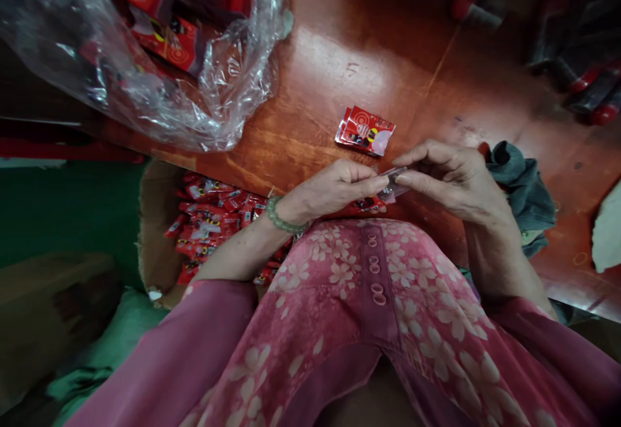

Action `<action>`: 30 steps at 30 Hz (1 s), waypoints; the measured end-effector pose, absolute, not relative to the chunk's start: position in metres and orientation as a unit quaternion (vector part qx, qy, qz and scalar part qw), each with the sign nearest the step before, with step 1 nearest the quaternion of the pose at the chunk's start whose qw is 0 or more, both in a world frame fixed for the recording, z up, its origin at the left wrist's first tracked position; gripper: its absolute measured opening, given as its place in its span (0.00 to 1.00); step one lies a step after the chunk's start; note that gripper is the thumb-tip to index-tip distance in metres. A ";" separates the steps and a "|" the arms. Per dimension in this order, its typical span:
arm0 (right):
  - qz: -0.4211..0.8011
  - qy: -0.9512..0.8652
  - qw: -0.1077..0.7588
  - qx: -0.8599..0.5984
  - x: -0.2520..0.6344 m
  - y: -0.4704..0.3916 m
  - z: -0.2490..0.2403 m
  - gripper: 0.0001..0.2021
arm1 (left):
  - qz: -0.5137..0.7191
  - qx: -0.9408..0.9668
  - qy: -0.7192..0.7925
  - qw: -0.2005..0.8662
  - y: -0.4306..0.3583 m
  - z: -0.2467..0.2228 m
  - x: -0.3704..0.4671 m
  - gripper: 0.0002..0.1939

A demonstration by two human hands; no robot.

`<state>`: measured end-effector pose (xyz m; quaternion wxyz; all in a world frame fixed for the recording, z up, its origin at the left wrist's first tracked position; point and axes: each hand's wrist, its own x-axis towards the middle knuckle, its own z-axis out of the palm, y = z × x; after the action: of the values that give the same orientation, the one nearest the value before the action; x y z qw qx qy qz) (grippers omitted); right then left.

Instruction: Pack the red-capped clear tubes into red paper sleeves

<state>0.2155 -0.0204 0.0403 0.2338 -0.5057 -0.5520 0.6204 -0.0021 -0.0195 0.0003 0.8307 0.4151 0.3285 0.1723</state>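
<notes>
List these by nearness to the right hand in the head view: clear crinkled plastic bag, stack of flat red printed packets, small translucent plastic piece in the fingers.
1. Small translucent plastic piece: at the right hand's fingertips.
2. Stack of flat red printed packets: ahead and slightly left.
3. Clear crinkled plastic bag: farthest, toward upper left.

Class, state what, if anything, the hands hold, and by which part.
A small clear-plastic packet: the left hand grips one side, the right hand pinches the opposite edge.

Glossy wooden table (286,129); shiny plastic bag (226,71)
</notes>
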 end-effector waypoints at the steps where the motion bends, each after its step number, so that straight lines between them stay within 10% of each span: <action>1: 0.625 -0.546 0.233 -0.506 0.216 -0.020 0.040 0.15 | 0.174 0.404 0.327 0.836 -0.020 0.000 -0.001 0.31; 30: 0.548 -0.559 0.290 -0.551 0.208 -0.039 0.016 0.13 | 0.184 0.220 0.278 0.917 -0.042 -0.011 0.012 0.28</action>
<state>0.2084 -0.0391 0.0159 0.2898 -0.5506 -0.5595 0.5476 0.0121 -0.0415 -0.0111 0.9166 0.2203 0.2784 0.1838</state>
